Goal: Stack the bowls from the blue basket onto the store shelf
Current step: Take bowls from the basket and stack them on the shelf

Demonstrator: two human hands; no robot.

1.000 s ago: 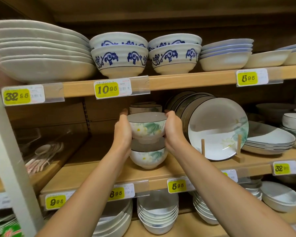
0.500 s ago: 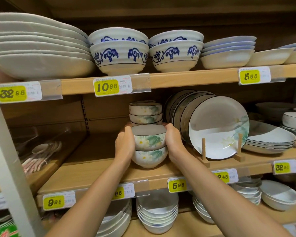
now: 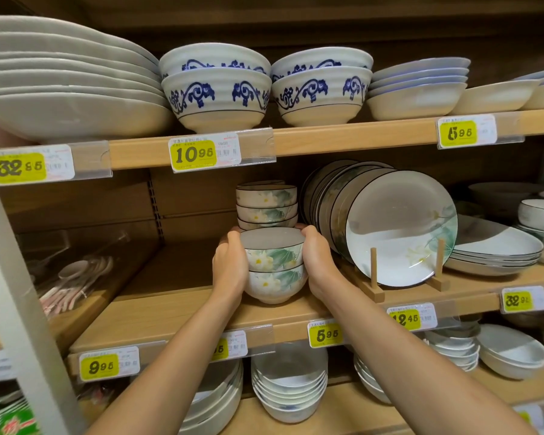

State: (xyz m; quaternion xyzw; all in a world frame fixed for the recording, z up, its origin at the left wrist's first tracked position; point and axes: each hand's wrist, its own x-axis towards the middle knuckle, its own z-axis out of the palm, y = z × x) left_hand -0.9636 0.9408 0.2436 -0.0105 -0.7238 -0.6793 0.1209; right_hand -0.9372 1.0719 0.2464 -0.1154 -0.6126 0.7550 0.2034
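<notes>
Spoons (image 3: 76,271) in clear wrap are lying at the far left of the middle shelf (image 3: 176,312). Next, the left hand (image 3: 230,265) is pressing its curled fingers against the left side of the top bowl (image 3: 272,251), which is sitting nested in the bottom bowl (image 3: 275,285) standing on the shelf. Behind them, more flowered bowls (image 3: 266,204) are standing stacked. The right hand (image 3: 316,262) is cupping the pair's right side. Plates (image 3: 399,227) are leaning upright in a wooden rack (image 3: 374,277) just beside it
</notes>
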